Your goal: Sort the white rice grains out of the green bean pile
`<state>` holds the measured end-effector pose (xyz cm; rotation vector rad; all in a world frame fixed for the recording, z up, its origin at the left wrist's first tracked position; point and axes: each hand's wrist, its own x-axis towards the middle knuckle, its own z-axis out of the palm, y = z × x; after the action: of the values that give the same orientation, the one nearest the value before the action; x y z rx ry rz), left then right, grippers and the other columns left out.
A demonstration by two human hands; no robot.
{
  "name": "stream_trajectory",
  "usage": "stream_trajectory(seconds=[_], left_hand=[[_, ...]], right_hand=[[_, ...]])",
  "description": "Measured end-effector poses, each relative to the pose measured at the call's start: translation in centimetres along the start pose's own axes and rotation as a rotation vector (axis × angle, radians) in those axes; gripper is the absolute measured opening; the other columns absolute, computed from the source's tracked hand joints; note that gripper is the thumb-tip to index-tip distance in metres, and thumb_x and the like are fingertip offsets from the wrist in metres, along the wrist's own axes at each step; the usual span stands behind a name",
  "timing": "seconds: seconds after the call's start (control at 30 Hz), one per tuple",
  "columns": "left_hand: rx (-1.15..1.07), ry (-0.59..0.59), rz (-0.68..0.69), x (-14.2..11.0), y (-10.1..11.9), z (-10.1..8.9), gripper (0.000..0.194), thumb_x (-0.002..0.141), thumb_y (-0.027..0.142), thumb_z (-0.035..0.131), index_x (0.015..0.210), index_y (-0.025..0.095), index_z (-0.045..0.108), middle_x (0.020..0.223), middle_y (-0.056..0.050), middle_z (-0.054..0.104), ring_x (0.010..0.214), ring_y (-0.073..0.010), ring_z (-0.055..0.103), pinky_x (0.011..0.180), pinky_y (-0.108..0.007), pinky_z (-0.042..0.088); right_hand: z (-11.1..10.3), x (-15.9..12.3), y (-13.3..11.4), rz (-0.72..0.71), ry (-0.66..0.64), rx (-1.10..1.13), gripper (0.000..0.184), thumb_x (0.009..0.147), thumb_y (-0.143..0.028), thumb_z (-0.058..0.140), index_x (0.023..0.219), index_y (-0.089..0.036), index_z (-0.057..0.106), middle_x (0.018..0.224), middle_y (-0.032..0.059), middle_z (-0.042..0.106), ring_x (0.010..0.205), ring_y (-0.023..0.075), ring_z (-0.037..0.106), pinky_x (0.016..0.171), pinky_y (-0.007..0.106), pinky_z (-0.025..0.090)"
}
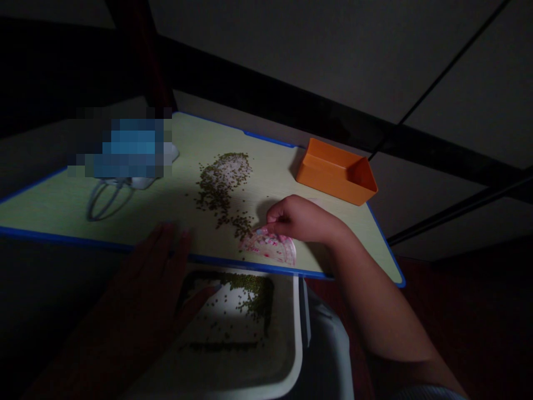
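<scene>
My right hand rests over the table with its fingers curled together. Whatever the fingers hold, if anything, is hidden. Just below the fingertips is a round pink printed patch at the table's near edge. To the left, a trail of green mung-like beans leads up to a pile of white grains mixed with beans. My left hand, in deep shadow, lies at the near edge with fingers stretched out. Its thumb points over a white tub that has green beans scattered inside.
An orange open box stands at the table's back right. At the left lies a blurred-out blue object with a looped cord. The pale table has a blue rim, and a wall rises behind it.
</scene>
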<state>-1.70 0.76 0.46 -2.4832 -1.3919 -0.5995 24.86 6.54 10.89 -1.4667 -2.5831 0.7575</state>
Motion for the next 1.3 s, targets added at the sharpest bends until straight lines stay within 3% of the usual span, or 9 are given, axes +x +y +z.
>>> stream_trajectory(seconds=[0.3, 0.43, 0.57, 0.77, 0.97, 1.17, 1.3], left_hand=[[0.009, -0.016, -0.011, 0.1, 0.1, -0.1, 0.084, 0.078, 0.062, 0.029, 0.140, 0.007, 0.017, 0.144, -0.026, 0.032, 0.139, -0.0355, 0.025, 0.107, -0.054, 0.034], [0.006, -0.019, 0.000, -0.1, 0.0, 0.0, 0.082, 0.079, 0.061, 0.030, 0.141, 0.010, 0.015, 0.146, -0.024, 0.030, 0.140, -0.0339, 0.023, 0.108, -0.054, 0.032], [-0.001, -0.017, -0.004, -0.1, -0.1, 0.0, 0.081, 0.079, 0.059, 0.032, 0.140, 0.008, 0.016, 0.147, -0.025, 0.029, 0.140, -0.0338, 0.021, 0.110, -0.053, 0.030], [0.010, -0.019, 0.002, 0.0, 0.0, 0.0, 0.082, 0.079, 0.060, 0.031, 0.140, 0.007, 0.017, 0.145, -0.025, 0.030, 0.140, -0.0346, 0.021, 0.108, -0.054, 0.031], [-0.005, -0.006, 0.003, 0.0, -0.1, 0.0, 0.083, 0.078, 0.062, 0.031, 0.141, 0.012, 0.012, 0.148, -0.023, 0.028, 0.140, -0.0345, 0.022, 0.107, -0.055, 0.033], [-0.019, -0.025, -0.021, -0.1, 0.0, -0.1, 0.083, 0.078, 0.061, 0.033, 0.141, 0.011, 0.013, 0.149, -0.023, 0.026, 0.140, -0.0344, 0.020, 0.109, -0.055, 0.031], [-0.009, -0.029, -0.014, 0.0, 0.0, -0.1, 0.082, 0.078, 0.060, 0.033, 0.141, 0.010, 0.016, 0.148, -0.024, 0.027, 0.140, -0.0347, 0.021, 0.108, -0.055, 0.032]], right_hand=[[0.2, -0.1, -0.2, -0.112, -0.041, 0.039, 0.029, 0.083, -0.028, 0.052, 0.058, -0.015, 0.052, 0.050, -0.0065, 0.038, 0.051, 0.0065, 0.030, 0.055, 0.026, 0.020], [-0.2, -0.4, 0.0, -0.124, -0.049, 0.094, 0.027, 0.082, -0.026, 0.051, 0.058, -0.015, 0.052, 0.050, -0.0064, 0.040, 0.050, 0.0063, 0.032, 0.055, 0.025, 0.021], [-0.8, -0.9, 0.6, -0.058, 0.029, 0.107, 0.023, 0.082, -0.023, 0.050, 0.061, -0.014, 0.056, 0.051, -0.0054, 0.045, 0.050, 0.0058, 0.035, 0.054, 0.024, 0.024], [-1.7, -1.4, 1.9, 0.160, 0.226, -0.127, 0.026, 0.084, -0.028, 0.050, 0.065, -0.014, 0.061, 0.054, -0.0014, 0.050, 0.051, 0.0073, 0.036, 0.054, 0.026, 0.023], [-1.8, -1.7, 2.4, 0.265, 0.199, -0.198, 0.021, 0.081, -0.027, 0.052, 0.068, -0.014, 0.063, 0.056, 0.0003, 0.053, 0.052, 0.0082, 0.035, 0.054, 0.026, 0.022], [-1.2, -1.2, 1.7, 0.095, 0.053, -0.047, 0.015, 0.076, -0.015, 0.048, 0.067, -0.015, 0.061, 0.054, -0.0029, 0.051, 0.051, 0.0069, 0.038, 0.054, 0.024, 0.024], [-1.2, -1.2, 1.5, 0.006, 0.035, 0.059, 0.017, 0.079, -0.018, 0.048, 0.065, -0.014, 0.057, 0.055, -0.0042, 0.048, 0.052, 0.0062, 0.037, 0.055, 0.023, 0.025]])
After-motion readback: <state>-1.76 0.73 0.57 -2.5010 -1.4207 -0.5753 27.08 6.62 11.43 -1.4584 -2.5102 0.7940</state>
